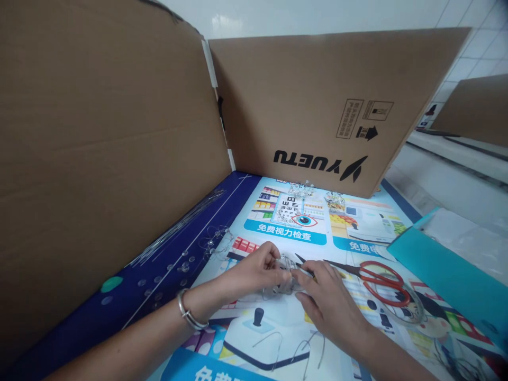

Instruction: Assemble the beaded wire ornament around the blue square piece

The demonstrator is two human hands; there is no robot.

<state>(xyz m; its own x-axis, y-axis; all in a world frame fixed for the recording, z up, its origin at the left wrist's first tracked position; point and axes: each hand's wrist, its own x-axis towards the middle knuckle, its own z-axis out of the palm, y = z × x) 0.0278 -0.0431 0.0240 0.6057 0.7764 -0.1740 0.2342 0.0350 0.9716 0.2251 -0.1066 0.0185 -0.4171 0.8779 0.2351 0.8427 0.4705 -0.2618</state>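
Observation:
My left hand (257,272) is closed, thumb and fingers pinching a small clear bundle of thin wire and transparent pieces (283,286). My right hand (327,293) meets it from the other side, its fingers closed at the bundle's right edge. Dark pointed tips show by the right fingers; whether they belong to a tool in that hand is unclear. Just beyond the right hand lies a pair of scissors (387,286) with orange-red handles. Several short bent wires (273,346) rest on the printed sheet below my hands.
Cardboard panels (317,100) wall off the left and back. Straight wires (178,227), clear round pieces (184,267) and a looped wire cluster (218,241) lie on the blue left strip. More clear clusters (301,190) sit at the back. A teal box (448,286) stands right.

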